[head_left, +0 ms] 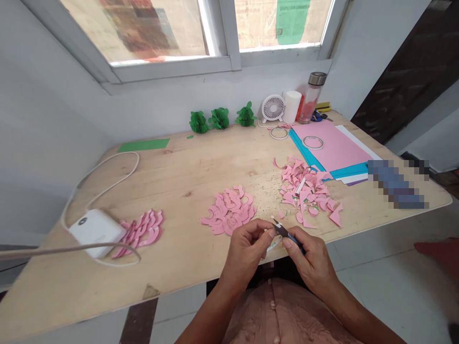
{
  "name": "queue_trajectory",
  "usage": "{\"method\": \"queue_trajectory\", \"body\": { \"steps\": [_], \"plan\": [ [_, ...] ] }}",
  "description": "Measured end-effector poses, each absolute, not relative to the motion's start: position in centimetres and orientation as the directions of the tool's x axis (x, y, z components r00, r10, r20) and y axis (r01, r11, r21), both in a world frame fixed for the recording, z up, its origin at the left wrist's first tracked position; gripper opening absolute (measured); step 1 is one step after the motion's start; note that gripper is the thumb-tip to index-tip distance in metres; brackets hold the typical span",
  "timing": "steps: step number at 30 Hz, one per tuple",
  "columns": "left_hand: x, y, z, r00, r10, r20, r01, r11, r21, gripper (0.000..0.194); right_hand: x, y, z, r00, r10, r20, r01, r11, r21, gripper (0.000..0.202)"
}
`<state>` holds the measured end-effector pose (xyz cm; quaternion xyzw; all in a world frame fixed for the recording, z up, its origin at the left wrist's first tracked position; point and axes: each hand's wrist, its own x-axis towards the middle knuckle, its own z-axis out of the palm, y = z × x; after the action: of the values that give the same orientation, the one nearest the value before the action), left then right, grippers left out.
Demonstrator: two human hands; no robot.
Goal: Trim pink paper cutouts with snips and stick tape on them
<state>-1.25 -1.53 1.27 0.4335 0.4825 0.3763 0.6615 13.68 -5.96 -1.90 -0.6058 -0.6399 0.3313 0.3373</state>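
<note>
My right hand (309,253) is closed around dark-bladed tweezers or small scissors (283,231), whose tips point up and left, with a small white bit at them. Close beside the tips, my left hand (251,241) pinches something small; a ring of white tape (274,244) shows partly beneath its fingers. Both hands are at the table's front edge. Just beyond my left hand lies a pile of curved pink paper pieces (229,208). Pink paper scraps (304,191) are heaped beyond my right hand.
More curved pink pieces (143,231) lie by a white power bank (96,231) with a cable at left. Green paper shapes (218,118), a fan (273,108) and a bottle (313,98) line the wall. Coloured sheets (333,143) lie at right, a tape ring (313,142) on top.
</note>
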Motion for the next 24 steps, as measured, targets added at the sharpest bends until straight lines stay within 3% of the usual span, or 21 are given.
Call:
{"method": "queue_trajectory", "body": {
  "steps": [24],
  "plan": [
    [-1.17,-1.68,1.18,0.25,0.917,-0.31,-0.073,0.338,0.938,0.018,13.7,-6.17,-1.95,0.003,0.999,0.04,0.565,0.032,-0.825,0.032]
  ]
}}
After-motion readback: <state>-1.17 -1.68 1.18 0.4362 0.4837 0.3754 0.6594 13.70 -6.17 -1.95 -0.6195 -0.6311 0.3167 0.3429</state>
